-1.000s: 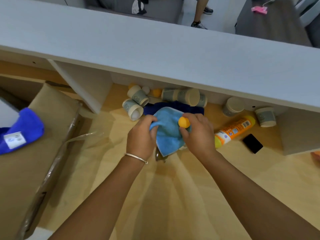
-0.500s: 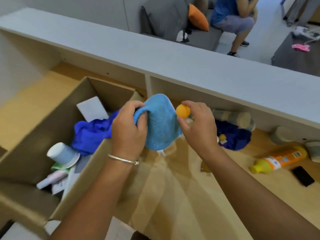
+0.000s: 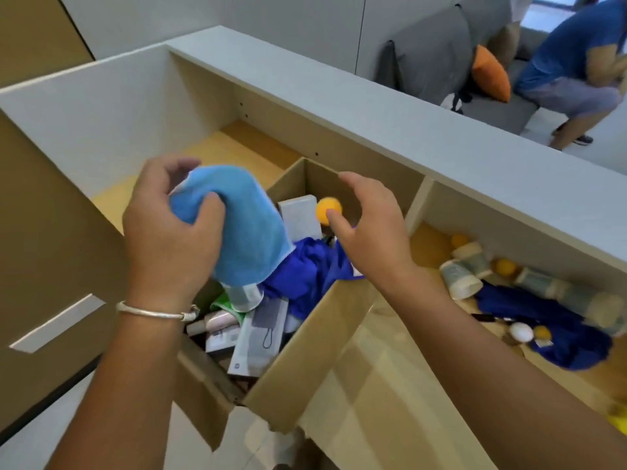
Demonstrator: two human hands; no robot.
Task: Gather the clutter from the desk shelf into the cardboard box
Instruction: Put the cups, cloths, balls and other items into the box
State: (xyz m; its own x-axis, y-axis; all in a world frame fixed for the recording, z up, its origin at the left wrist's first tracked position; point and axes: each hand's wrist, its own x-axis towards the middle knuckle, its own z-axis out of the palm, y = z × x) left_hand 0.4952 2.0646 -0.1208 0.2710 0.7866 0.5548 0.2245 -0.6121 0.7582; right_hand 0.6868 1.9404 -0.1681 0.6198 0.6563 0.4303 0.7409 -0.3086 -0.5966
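Over the cardboard box (image 3: 302, 361), the left hand (image 3: 169, 239) grips a light-blue cloth (image 3: 244, 232) while the right hand (image 3: 369, 225), fingers spread, lets an orange ball (image 3: 326, 207) drop; the cloth likely goes in next.

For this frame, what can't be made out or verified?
- Orange ball: touching the right hand or already released, unclear; head view blurred.
- Box bottom: buried under packages and the blue cloth held by the left hand.
- Yellow bottle: cut off by the right edge.
- Cups on the shelf: print blurred.
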